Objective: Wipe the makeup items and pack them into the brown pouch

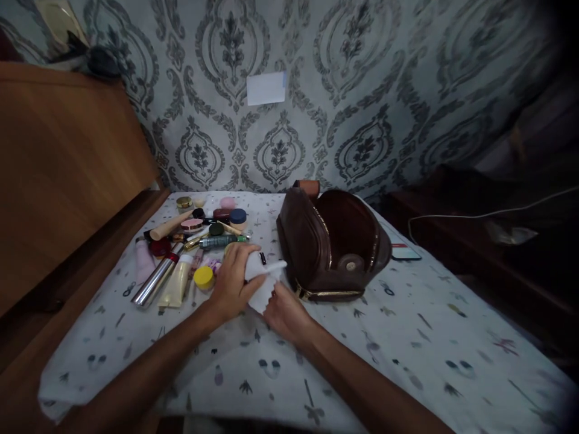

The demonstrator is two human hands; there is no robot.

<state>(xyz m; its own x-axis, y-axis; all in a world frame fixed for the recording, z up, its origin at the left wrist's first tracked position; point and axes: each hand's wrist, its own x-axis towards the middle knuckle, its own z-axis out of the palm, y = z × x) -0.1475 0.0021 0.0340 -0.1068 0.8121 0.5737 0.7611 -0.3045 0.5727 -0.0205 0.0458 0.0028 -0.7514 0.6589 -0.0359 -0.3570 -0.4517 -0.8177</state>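
My left hand (pixel 233 280) is closed on a white tissue or thin cloth (pixel 260 295), which bunches up between both hands above the table. My right hand (pixel 287 310) is curled into a fist, gripping the lower right part of the same white tissue. Whether something is wrapped inside it, I cannot tell. A small dark piece (pixel 262 258) shows at its upper edge. Close to my left hand lie a yellow-lidded jar (pixel 204 278), a cream tube (pixel 177 283) and a dark green tube (pixel 219 242). Just beyond my right hand stands a brown cosmetic bag (pixel 301 241), unzipped and gaping.
More cosmetics crowd the table's left side, including a silver cylinder (pixel 155 282), a pink compact (pixel 192 225) and a blue-lidded jar (pixel 237 218). A phone (pixel 406 251) lies right of the bag. A wooden cabinet (pixel 67 150) borders the left, a patterned wall (pixel 289 132) the back.
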